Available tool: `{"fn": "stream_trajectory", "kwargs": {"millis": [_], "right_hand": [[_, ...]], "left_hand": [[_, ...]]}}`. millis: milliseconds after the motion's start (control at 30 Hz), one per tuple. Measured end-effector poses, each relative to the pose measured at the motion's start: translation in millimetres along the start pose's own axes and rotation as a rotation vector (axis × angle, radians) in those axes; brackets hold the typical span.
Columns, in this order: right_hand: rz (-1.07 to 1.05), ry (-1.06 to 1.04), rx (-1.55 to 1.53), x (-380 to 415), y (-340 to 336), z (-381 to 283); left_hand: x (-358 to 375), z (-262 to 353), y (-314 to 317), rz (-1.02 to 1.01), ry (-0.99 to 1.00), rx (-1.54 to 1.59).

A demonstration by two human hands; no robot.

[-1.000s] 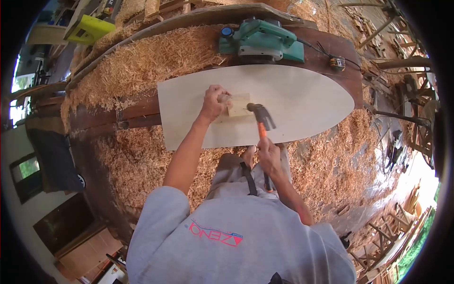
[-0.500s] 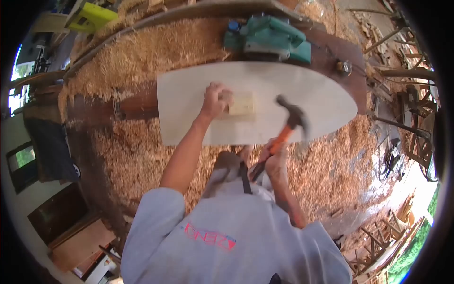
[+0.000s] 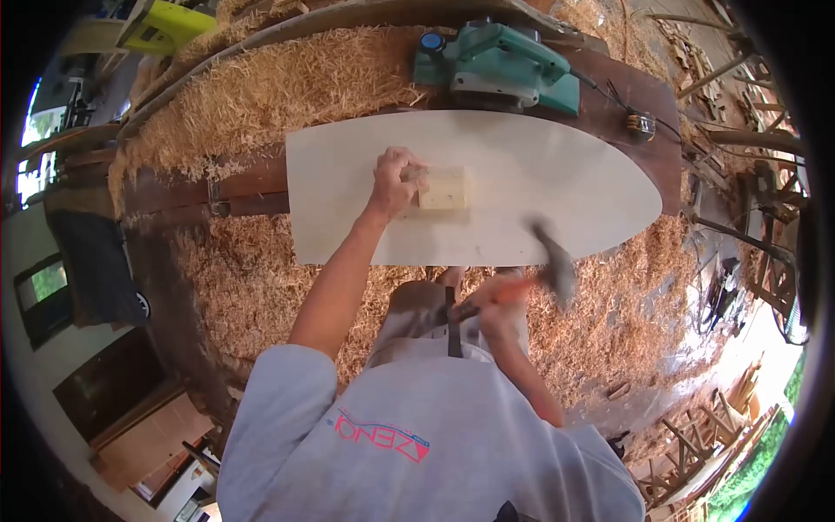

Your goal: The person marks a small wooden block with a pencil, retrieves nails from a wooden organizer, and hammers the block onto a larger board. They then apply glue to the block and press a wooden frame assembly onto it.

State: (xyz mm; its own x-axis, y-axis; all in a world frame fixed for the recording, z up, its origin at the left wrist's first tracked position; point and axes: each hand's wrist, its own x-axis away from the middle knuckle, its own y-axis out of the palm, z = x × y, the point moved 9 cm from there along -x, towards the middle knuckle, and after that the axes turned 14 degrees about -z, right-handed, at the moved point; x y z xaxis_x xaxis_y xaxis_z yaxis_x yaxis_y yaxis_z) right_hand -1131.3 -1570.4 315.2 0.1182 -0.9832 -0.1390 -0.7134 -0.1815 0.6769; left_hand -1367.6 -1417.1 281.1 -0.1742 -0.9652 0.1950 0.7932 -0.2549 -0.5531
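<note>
A pale board, straight at its left end and tapering to a rounded point on the right, lies flat before me. On it sits a small light wooden block. My left hand is closed at the block's left end, fingers bent around that edge and hiding part of it. Motion blurs the claw hammer, which has a dark head and an orange and black handle. My right hand is wrapped around that handle, near my lap, with the head out to the right, apart from the block.
Behind the board a green electric planer rests on the dark wood, its cord running right past a tape measure. Wood shavings cover much of the surface and floor. A yellow-green object stands at the upper left.
My right hand and the hammer have moved, the head dropping lower and slightly right, toward me. My left hand and the block stay in nearly the same place.
</note>
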Motion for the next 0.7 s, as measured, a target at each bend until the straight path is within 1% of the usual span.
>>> {"fn": "stream_trajectory", "kwargs": {"millis": [33,67,100,133,200,233,267,333,367,400,467,500,533,600,667,700], "right_hand": [[0.022,0.330,0.289,9,-22,54],[0.046,0.653,0.578,7,-34,79],[0.057,0.737,0.628,-6,-45,78],[0.036,0.737,0.633,-20,-31,59],[0.146,0.556,0.155,-14,-2,18],[-0.101,0.221,0.224,-11,-3,3],[-0.102,0.235,0.224,-7,4,10],[0.016,0.212,1.162,-15,11,7],[-0.073,0.564,0.874,-20,-15,57],[-0.072,0.554,0.876,-12,-25,61],[0.027,0.713,0.417,-21,-16,65],[-0.006,0.572,0.398,-23,-10,43],[0.004,0.533,0.377,-31,5,16],[-0.233,0.178,0.268,-15,-6,3],[-0.235,0.251,1.281,-9,-9,17],[-0.074,0.708,0.913,-2,-44,67]], "left_hand": [[1,-4,3,0.005,0.011,0.002],[1,-14,8,-0.020,-0.007,0.042],[-6,-24,3,-0.024,-0.018,0.073],[-9,-23,-3,-0.004,-0.021,0.074],[-1,-16,2,0.004,-0.004,0.094],[-3,-16,0,0.011,-0.012,0.099],[0,-16,2,0.005,-0.022,0.069],[-2,-12,-1,0.014,-0.010,0.037],[-4,-16,1,0.003,-0.022,0.066],[-2,-20,5,-0.015,-0.039,0.096],[-9,-19,-2,0.007,-0.017,0.064],[-2,-22,5,0.001,-0.025,0.052],[-1,-24,6,0.009,-0.039,0.061],[-1,-20,3,-0.003,-0.025,0.051],[2,-25,7,0.004,-0.025,0.032],[-4,-24,6,0.014,-0.010,0.007]]}}
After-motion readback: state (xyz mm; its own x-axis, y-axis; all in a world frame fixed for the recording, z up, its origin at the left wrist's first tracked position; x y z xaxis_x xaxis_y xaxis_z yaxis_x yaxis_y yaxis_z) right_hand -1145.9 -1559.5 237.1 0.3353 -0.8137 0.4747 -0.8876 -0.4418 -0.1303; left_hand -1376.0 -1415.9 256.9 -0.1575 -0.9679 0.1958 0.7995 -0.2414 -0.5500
